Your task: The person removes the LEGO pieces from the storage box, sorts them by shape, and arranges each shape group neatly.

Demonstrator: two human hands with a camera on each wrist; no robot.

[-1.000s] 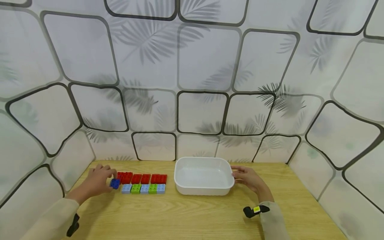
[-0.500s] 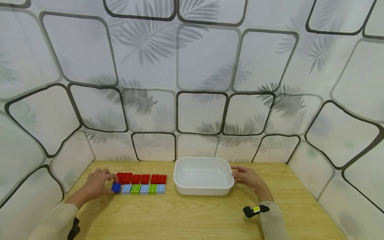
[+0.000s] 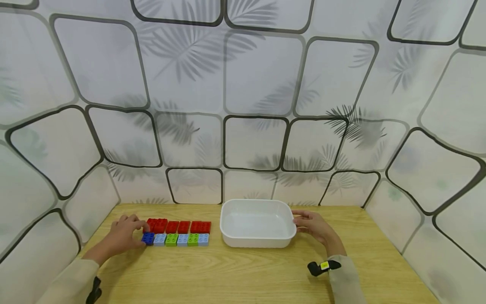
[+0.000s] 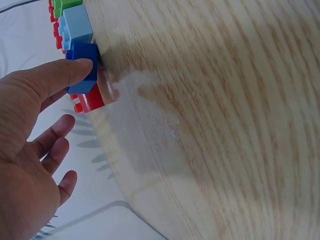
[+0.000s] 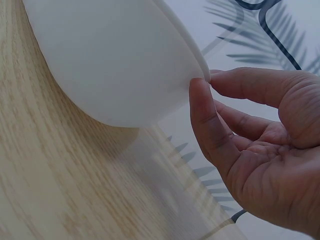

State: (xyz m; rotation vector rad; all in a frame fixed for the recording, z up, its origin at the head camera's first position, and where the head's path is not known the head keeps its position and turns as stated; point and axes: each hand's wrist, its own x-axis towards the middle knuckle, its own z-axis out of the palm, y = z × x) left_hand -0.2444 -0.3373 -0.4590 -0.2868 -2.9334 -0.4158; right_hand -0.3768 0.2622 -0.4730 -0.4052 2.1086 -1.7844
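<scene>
My left hand (image 3: pixel 122 234) pinches a dark blue toy brick (image 3: pixel 148 238) at the left end of the front row of bricks. In the left wrist view the thumb presses on the near face of the blue brick (image 4: pixel 84 86), which sits flush beside a light blue brick (image 4: pixel 78 25); the other fingers are partly hidden. Along the front row, light blue bricks (image 3: pixel 160 240) alternate with green bricks (image 3: pixel 172 240). At the right, my right hand (image 3: pixel 313 226) holds the rim of a white rectangular container (image 3: pixel 256 242) between thumb and index finger, also plain in the right wrist view.
Behind the front row runs a line of several red bricks (image 3: pixel 172 226), with small gaps between some. All stand on a wood-grain table (image 3: pixel 228 274). A patterned cloth wall (image 3: pixel 254 143) encloses the back and both sides.
The left hand has lowered the blue brick and slid it slightly right, closing the gap to the first light blue brick. The right hand and container have stayed still.
</scene>
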